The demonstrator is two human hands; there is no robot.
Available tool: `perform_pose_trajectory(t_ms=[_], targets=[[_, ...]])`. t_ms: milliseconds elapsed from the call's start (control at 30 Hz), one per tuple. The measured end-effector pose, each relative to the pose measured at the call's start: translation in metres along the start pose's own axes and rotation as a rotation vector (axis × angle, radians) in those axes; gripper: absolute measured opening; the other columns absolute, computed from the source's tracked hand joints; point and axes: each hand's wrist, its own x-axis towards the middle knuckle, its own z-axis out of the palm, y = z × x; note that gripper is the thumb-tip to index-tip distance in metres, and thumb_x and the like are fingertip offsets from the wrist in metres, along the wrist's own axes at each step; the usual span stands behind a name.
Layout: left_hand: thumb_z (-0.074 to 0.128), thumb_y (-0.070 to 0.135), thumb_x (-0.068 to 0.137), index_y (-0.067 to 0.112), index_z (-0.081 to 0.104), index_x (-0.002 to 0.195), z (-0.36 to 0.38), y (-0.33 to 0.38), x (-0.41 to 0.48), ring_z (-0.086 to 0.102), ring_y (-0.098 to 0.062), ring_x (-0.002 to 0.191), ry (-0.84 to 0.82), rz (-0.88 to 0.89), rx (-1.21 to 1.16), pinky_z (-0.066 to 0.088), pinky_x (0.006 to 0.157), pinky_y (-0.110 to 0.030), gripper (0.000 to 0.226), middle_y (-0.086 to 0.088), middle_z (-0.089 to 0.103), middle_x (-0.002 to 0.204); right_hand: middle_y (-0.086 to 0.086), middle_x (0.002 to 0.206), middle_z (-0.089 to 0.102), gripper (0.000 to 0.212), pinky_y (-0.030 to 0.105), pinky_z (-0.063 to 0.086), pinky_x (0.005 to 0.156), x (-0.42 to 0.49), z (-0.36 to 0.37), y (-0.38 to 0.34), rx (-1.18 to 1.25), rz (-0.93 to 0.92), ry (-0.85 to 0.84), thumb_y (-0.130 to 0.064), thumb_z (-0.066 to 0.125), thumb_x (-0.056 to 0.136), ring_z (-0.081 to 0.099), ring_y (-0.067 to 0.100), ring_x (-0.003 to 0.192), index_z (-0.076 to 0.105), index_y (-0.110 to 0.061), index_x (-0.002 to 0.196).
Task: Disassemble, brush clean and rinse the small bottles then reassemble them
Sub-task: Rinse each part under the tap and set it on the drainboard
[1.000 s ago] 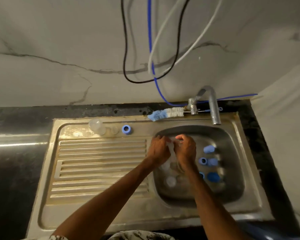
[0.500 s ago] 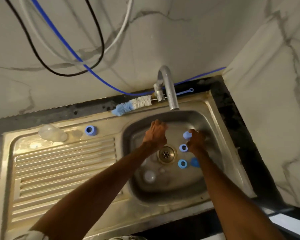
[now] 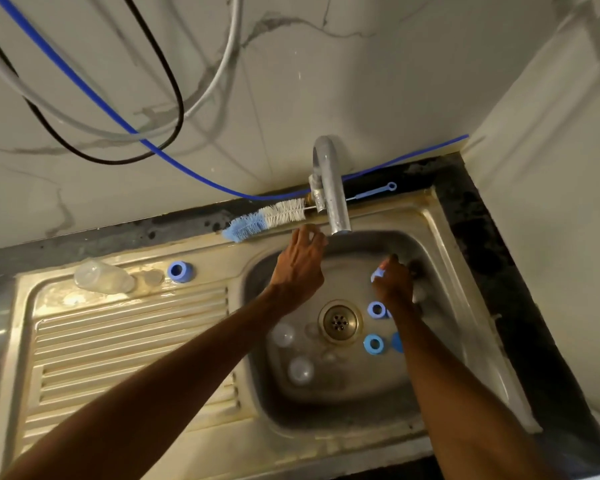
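My left hand (image 3: 298,268) reaches with fingers extended to the far rim of the sink basin (image 3: 440,271), just below the blue-and-white bottle brush (image 3: 267,220) and left of the tap spout; I see nothing in it. Over the right side of the basin, my right hand (image 3: 394,284) pinches a small blue cap (image 3: 378,273). On the basin floor lie two blue rings (image 3: 376,309) (image 3: 374,343), a blue piece (image 3: 396,341) half hidden by my right arm, and clear bottle parts (image 3: 283,334) (image 3: 300,370).
A clear bottle (image 3: 101,277) and a blue ring (image 3: 180,270) sit on the drainboard's far edge. The metal tap (image 3: 329,188) overhangs the basin, with a thin blue brush (image 3: 371,194) behind it. The drain (image 3: 339,320) is mid-basin. Cables hang on the wall.
My hands separated after working a clear piece together. The left moved up toward the brush, and the right picked up a blue cap from the right side of the basin. The view swung right.
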Motion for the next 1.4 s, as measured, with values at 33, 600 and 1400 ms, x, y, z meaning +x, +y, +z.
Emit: perform_pose_trajectory(t_ms=[33, 600, 1400], targets=[[0.063, -0.007, 0.080, 0.007, 0.048, 0.141, -0.005, -0.001, 0.003, 0.040, -0.034, 0.132, 0.036, 0.017, 0.041, 0.050, 0.101, -0.042, 0.064, -0.018, 0.039, 0.147, 0.014, 0.115, 0.066, 0.035, 0.033, 0.049, 0.077, -0.004, -0.002, -0.003, 0.126, -0.003, 0.026, -0.015, 0.066, 0.091, 0.065, 0.030, 0.106, 0.055, -0.009, 0.123], [0.061, -0.018, 0.066, -0.011, 0.069, 0.108, -0.059, -0.014, 0.052, 0.069, -0.046, 0.102, 0.044, 0.420, 0.179, 0.062, 0.075, -0.052, 0.043, -0.029, 0.069, 0.109, 0.007, 0.113, 0.074, 0.046, 0.039, 0.059, 0.091, -0.116, -0.081, -0.101, 1.370, 0.051, -0.347, -0.010, 0.079, 0.081, 0.071, 0.030, 0.108, 0.064, -0.015, 0.125], [0.051, -0.001, 0.091, 0.018, 0.060, 0.124, -0.029, -0.042, -0.044, 0.060, -0.014, 0.110, 0.094, -0.256, -0.477, 0.048, 0.093, -0.028, 0.039, -0.003, 0.065, 0.126, -0.007, 0.109, 0.072, 0.040, 0.035, 0.060, 0.087, -0.145, -0.121, -0.133, 0.790, -0.384, 0.156, -0.009, 0.080, 0.084, 0.070, 0.005, 0.098, 0.063, -0.010, 0.120]])
